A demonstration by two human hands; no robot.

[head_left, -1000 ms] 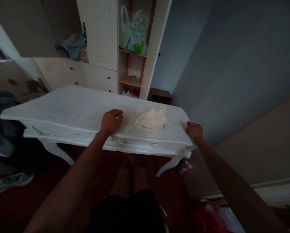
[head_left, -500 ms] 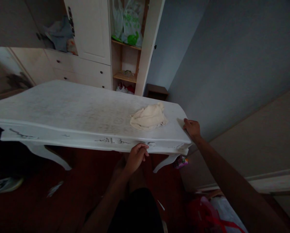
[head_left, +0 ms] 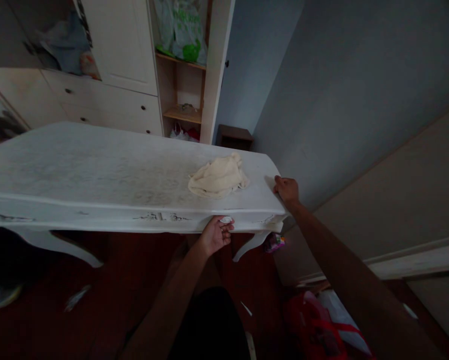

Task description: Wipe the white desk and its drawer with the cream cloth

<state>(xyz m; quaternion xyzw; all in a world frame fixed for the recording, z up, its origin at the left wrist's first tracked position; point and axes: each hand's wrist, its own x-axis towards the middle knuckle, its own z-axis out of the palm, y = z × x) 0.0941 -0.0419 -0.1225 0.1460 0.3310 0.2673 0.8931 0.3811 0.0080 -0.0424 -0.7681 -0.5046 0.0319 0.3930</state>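
Observation:
A long white table with smudged dark marks on its top and carved trim along its front stands before me. Near its right end lies a crumpled cream cloth, which neither hand touches. At the front edge my left hand has its fingers closed around a round white knob on the drawer front. My right hand is closed at the table's right edge, thumb side over the top, gripping that edge.
Behind the table stands a white cabinet with plastic bags on an open shelf. A small brown box-like stand is by the grey wall. A red bag lies on the floor at the lower right.
My left hand has moved from just below the drawer front onto the knob and closed on it. My right hand stays at the table edge. The view has shifted to the right.

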